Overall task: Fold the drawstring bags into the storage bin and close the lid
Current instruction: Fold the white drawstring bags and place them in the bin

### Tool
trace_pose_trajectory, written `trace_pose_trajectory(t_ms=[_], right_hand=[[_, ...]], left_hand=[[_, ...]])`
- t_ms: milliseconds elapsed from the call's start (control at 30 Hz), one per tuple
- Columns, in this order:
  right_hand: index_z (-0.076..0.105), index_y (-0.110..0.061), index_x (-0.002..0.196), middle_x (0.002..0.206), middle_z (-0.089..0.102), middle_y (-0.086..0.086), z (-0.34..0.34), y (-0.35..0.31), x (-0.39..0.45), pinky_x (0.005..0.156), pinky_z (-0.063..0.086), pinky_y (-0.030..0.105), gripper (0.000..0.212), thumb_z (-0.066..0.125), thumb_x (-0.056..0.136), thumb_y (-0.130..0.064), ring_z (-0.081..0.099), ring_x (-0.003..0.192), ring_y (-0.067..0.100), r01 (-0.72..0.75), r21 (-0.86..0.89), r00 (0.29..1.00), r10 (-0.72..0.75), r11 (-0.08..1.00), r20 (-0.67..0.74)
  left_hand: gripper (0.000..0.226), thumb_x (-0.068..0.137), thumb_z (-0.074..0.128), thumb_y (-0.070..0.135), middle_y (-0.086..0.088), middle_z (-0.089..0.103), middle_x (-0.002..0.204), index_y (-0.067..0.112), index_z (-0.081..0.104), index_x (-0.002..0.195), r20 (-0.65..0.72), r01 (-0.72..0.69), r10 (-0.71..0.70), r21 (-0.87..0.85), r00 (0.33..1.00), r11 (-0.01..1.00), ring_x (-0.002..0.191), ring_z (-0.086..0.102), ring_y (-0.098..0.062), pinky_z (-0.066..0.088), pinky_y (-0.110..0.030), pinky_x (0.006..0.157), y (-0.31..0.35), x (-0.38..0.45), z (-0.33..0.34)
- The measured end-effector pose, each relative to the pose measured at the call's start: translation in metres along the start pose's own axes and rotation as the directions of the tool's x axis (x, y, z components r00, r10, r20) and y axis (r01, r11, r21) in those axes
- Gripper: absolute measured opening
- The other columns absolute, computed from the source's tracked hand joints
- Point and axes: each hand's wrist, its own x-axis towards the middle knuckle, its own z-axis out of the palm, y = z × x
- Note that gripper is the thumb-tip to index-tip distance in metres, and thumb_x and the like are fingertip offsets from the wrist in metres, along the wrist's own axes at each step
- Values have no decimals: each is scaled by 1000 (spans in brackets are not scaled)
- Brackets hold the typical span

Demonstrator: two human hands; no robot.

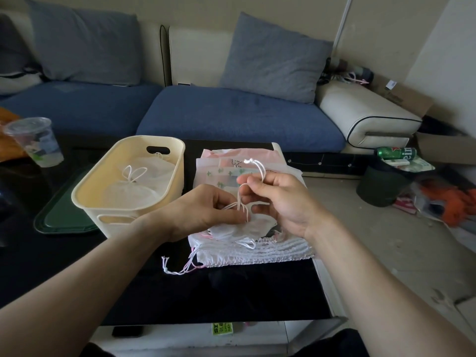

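Observation:
A cream storage bin [164, 181] stands open on the black table, with folded white drawstring bags [128, 191] inside. Right of it lies a pile of flat bags [283, 249], white and pink, some printed. Above the pile my left hand [203, 211] grips a bunched white bag [231, 231] at its gathered neck. My right hand [280, 199] pinches that bag's white drawstring [258, 167], whose knotted end loops up over my fingers. A dark green lid [59, 215] lies flat left of the bin, partly under it.
A clear plastic cup [36, 141] stands at the table's far left. Loose drawstring ends [177, 267] trail off the pile toward me. A blue sofa with grey cushions runs behind the table. A black waste bin [383, 186] with a green can and floor clutter sit to the right.

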Motion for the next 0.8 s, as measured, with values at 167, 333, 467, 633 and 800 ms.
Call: trace_pose_trajectory(t_ms=[167, 333, 467, 633, 800], right_hand=[[75, -8, 94, 81, 76, 5, 1, 2, 1, 57, 57, 23, 15, 61, 97, -5, 74, 72, 15, -94, 37, 994, 96, 995, -49], [74, -9, 88, 75, 77, 4, 4, 5, 2, 50, 54, 21, 13, 65, 94, 0, 73, 63, 15, -210, -76, 970, 197, 975, -143], [76, -7, 86, 67, 73, 4, 3, 9, 2, 44, 48, 20, 9, 68, 92, -6, 68, 53, 12, -267, -158, 955, 240, 951, -173], [75, -7, 79, 68, 74, 2, -3, 13, 2, 46, 49, 20, 16, 69, 93, -13, 68, 55, 11, -221, -271, 969, 179, 937, -172], [77, -22, 98, 97, 79, 5, -16, 4, 0, 71, 55, 23, 50, 91, 62, -53, 75, 87, 14, -141, -308, 989, 146, 941, -6]], left_hand=[[22, 86, 76, 26, -2, 53, 60, 13, 74, 68, -110, 2, 6, 68, 994, 998, 59, 44, -13, 35, -22, 56, 0, 3, 3], [13, 75, 74, 35, 14, 45, 40, 23, 74, 70, -398, -31, 169, 330, 902, 943, 38, 36, -5, 27, -11, 41, -5, 7, 14], [13, 73, 78, 30, 11, 43, 48, 27, 67, 79, -446, -79, 330, 494, 832, 866, 47, 41, -9, 35, -19, 48, -9, 9, 17], [8, 80, 72, 33, 12, 56, 52, 25, 76, 80, -368, -105, 381, 589, 848, 802, 58, 57, -9, 46, -16, 55, -6, 5, 15], [10, 83, 74, 30, 14, 55, 46, 24, 76, 76, -373, 27, 189, 505, 908, 863, 47, 50, -4, 37, -10, 48, -4, 5, 6]])
